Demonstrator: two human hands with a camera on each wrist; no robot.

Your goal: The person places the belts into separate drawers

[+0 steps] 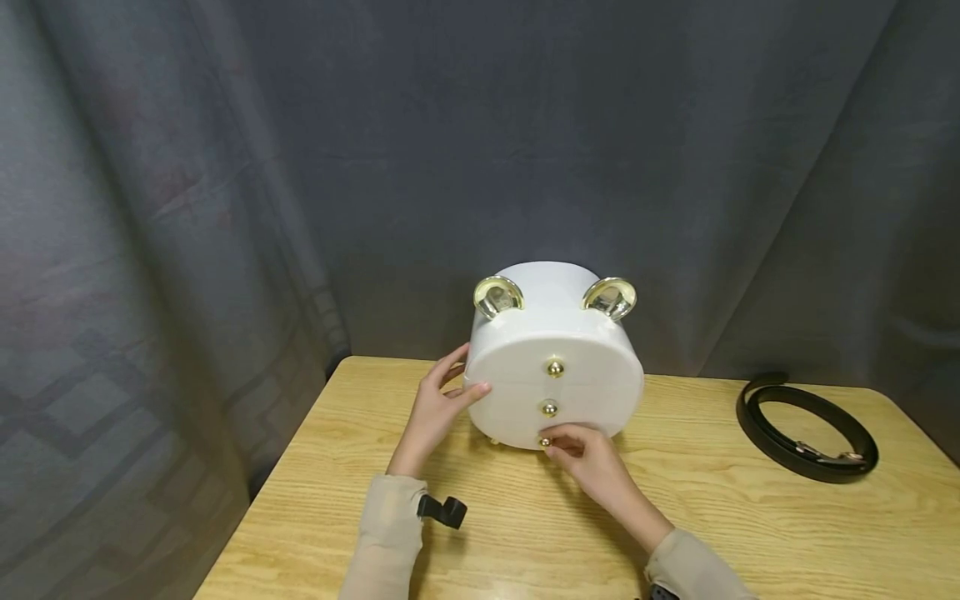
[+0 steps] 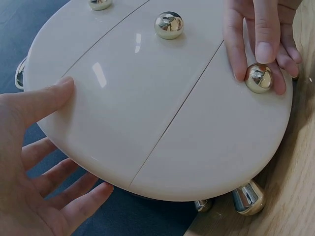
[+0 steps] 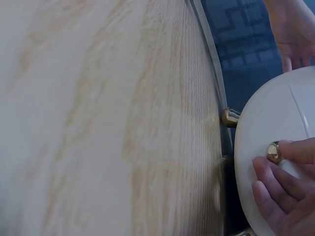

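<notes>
No writing shows on anything. The left hand [image 1: 433, 412], fingers straight, rests against the left side of the white box [image 1: 555, 367], which stands at the table's [image 1: 750, 533] far edge, its oval drawer front facing the person, long axis across. The right hand [image 1: 592, 462] pinches the lowest gold knob [image 2: 259, 78]. A belt [image 1: 806, 425] lies coiled well to the right.

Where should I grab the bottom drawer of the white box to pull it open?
Probably by its small gold knob, pinched from the front. The drawer's face is flat and smooth, so the round knob is the only part that sticks out. The right hand already pinches it there, while the left hand rests against the side of the white box, which would steady it.
</notes>
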